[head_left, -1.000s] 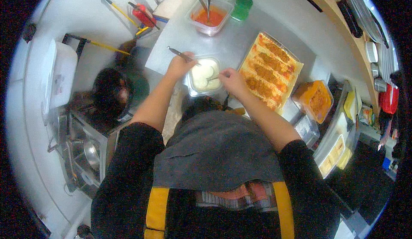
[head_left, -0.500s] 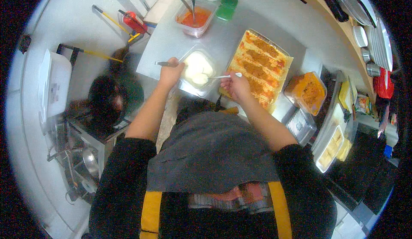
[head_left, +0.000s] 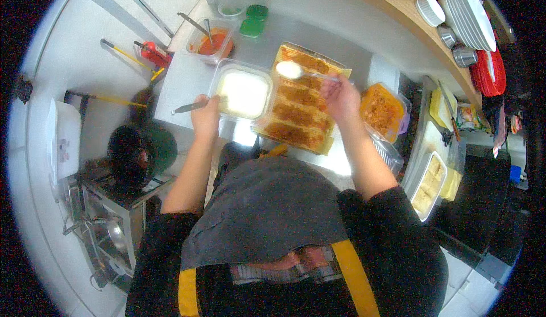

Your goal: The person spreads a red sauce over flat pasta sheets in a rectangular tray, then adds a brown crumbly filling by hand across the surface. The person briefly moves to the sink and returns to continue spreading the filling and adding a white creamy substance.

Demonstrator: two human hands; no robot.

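Observation:
A clear plastic tub of white cream (head_left: pixel 243 92) overlaps the left edge of the tray. My left hand (head_left: pixel 206 115) is closed at the tub's left side, and a dark utensil handle (head_left: pixel 185 109) sticks out leftward from it; the utensil's other end cannot be made out. Over the tray, my right hand (head_left: pixel 341 98) grips a spoon (head_left: pixel 318 76) heaped with white cream (head_left: pixel 289 69). Beneath it lies a rectangular tray (head_left: pixel 275 55) of pale sheets topped with rows of reddish-brown filling (head_left: pixel 301 96).
A tub of red sauce (head_left: pixel 211 45) with two utensils stands at the back left, near green lids (head_left: pixel 253 21). To the right is an orange-filled tub (head_left: pixel 382 109). A shelf with stacked plates (head_left: pixel 467 13) overhangs the far right. A dark pot (head_left: pixel 136 155) sits at left.
My right hand has lifted the spoon out of the cream tub and carried it over the tray with cream on it. The cream tub now overlaps the tray's edge. The view has shifted.

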